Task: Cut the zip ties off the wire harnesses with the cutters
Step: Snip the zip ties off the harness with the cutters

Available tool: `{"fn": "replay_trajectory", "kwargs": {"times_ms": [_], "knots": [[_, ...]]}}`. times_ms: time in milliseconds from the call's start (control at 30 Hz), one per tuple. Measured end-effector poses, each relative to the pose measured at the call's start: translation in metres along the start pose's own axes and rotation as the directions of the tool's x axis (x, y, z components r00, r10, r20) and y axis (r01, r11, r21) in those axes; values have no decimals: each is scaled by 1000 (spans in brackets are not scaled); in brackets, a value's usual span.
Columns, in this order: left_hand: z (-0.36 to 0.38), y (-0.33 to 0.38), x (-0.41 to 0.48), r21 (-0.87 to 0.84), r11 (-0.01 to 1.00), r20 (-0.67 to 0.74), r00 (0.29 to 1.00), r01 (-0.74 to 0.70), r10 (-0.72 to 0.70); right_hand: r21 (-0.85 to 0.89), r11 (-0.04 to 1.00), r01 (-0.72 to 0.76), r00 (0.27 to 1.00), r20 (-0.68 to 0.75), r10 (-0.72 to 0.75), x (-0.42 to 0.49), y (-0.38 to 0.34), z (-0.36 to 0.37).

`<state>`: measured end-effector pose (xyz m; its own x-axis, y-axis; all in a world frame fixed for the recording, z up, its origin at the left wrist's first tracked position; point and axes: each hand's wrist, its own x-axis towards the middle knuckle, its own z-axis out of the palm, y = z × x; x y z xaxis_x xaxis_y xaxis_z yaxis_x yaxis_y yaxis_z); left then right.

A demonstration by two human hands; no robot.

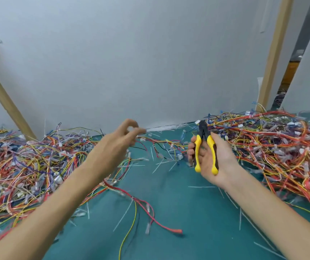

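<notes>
Lying loose on the green mat [188,222], low in the frame: cut zip ties [123,215]. Gripping the cutters [197,151] in the right hand [219,160], right of centre, fingers round both handles. Curling the left hand [116,145] at centre; too blurry for telling if pinching anything. Piling up behind, left and right: wire harnesses [263,143]. Risking nicking a wire by snipping too close.

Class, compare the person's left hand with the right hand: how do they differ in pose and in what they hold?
The right hand lies palm up, gripping the yellow-handled cutters; the left hand shows its back. The left hand's fingertips pinch together, whether on anything is unclear, while the right hand's fingers wrap the handles. Both hover above the green table.
</notes>
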<state>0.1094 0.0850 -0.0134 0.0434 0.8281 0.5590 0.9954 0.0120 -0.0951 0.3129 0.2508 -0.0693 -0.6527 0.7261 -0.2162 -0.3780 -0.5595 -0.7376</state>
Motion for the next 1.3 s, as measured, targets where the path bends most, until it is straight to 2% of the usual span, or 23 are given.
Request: {"fn": "replay_trajectory", "kwargs": {"times_ms": [33, 100, 167, 233, 333, 467, 633, 867, 1067, 1200, 1300], "knots": [[7, 3, -2, -131, 985, -63, 991, 111, -120, 16, 1000, 14, 999, 36, -14, 0, 1, 0], [28, 9, -10, -341, 890, -100, 930, 302, -353, 29, 999, 25, 997, 77, -28, -1, 9, -3], [47, 12, -21, -418, 795, -60, 860, 439, -506, 8, 1000, 1, 997, 83, -1, -1, 19, -7], [61, 14, -31, -445, 732, -28, 809, 516, -587, -39, 998, -39, 995, 87, 42, -1, 27, -10], [75, 16, -44, -473, 679, -7, 768, 561, -640, -86, 996, -34, 992, 118, 44, 0, 32, -13], [81, 16, -55, -561, 589, 27, 724, 581, -689, -121, 991, -63, 984, 159, 82, 1, 34, -10], [83, 13, -55, -553, 578, 48, 716, 600, -697, -103, 993, -56, 986, 149, 71, 0, 37, -12], [85, 10, -57, -551, 600, 45, 739, 580, -672, -145, 988, -52, 982, 172, 77, -3, 35, -11], [87, 1, -59, -525, 669, 74, 811, 526, -580, -116, 992, -49, 990, 129, 64, -2, 36, -9], [85, 2, -59, -546, 633, 132, 802, 549, -582, -155, 987, -46, 985, 156, 71, -5, 32, -12], [81, 2, -58, -493, 661, 179, 809, 566, -560, -170, 985, -39, 983, 172, 68, -5, 33, -12]]}}
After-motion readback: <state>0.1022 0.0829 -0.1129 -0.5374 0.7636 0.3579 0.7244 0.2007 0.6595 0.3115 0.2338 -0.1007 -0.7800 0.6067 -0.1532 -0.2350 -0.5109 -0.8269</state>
